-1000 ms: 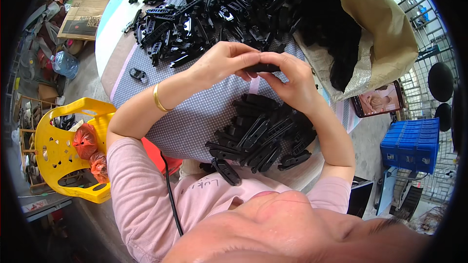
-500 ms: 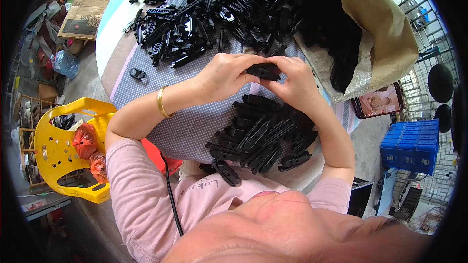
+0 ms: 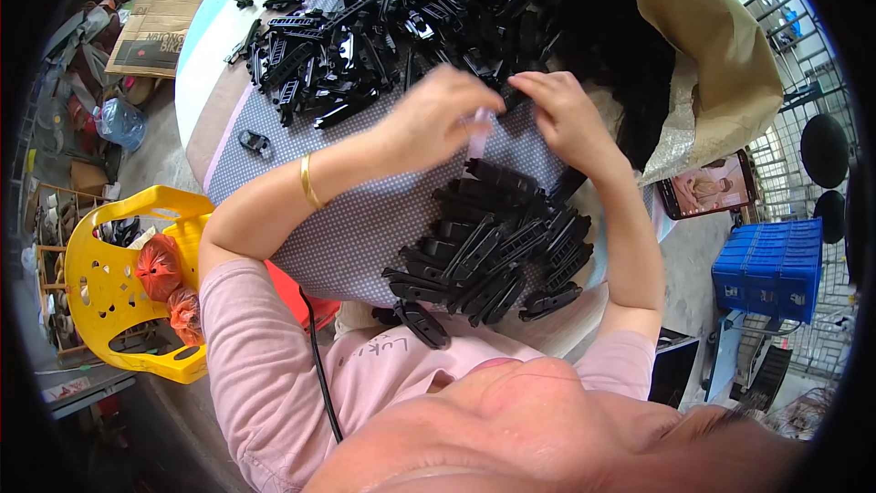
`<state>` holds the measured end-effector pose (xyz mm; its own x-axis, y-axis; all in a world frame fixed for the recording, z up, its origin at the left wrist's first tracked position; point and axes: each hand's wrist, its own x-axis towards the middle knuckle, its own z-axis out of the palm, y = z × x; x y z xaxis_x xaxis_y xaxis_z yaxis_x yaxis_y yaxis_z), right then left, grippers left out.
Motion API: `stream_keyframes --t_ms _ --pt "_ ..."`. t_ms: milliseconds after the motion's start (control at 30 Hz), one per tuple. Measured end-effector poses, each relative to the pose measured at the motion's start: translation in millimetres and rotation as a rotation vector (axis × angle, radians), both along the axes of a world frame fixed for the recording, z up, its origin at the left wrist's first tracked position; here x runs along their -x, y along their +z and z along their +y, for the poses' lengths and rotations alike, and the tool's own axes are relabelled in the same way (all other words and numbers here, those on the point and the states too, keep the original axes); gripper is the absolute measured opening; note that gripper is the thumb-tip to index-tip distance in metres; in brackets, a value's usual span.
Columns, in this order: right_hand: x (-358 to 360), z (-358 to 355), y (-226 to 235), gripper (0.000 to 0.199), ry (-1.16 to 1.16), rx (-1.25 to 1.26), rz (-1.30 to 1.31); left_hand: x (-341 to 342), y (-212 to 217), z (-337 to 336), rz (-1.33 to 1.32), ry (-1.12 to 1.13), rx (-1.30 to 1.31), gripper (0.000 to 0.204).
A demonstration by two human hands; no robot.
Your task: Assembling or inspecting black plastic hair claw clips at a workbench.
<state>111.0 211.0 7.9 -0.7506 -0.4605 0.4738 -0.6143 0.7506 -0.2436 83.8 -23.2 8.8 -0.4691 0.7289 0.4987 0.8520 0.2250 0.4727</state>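
Note:
My left hand (image 3: 445, 120), with a gold bangle on the wrist, hovers over the dotted tablecloth (image 3: 351, 196). Motion smears its fingers, and whether anything is in them is unclear. To its right, my right hand (image 3: 568, 117) has its fingers stretched out and apart, with nothing visible in them. Just nearer than both hands lies a pile of long black plastic parts (image 3: 484, 251), stacked toward the table's front edge. Beyond my hands spreads a bigger heap of loose black plastic pieces (image 3: 356, 36), some with ladder-like slots.
A large tan sack (image 3: 721, 64) holding black pieces opens onto the table's right side. A phone (image 3: 707, 187) stands by it. One small black piece (image 3: 255, 141) lies alone at left. A yellow chair (image 3: 82, 283) and blue crate (image 3: 766, 265) flank the table.
My hands have moved apart, and the black plastic part they held together has left them. A black part now lies atop the far end of the near pile.

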Motion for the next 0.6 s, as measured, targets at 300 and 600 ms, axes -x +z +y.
stream_keyframes --t_ms 300,600 --pt "-7 -8 1 0.024 -0.148 0.044 -0.194 45 -9 -13 0.337 0.342 0.363 0.030" --pt "-31 -34 28 0.031 -0.007 0.556 -0.435 13 17 -3 -0.544 0.314 -0.048 0.026"
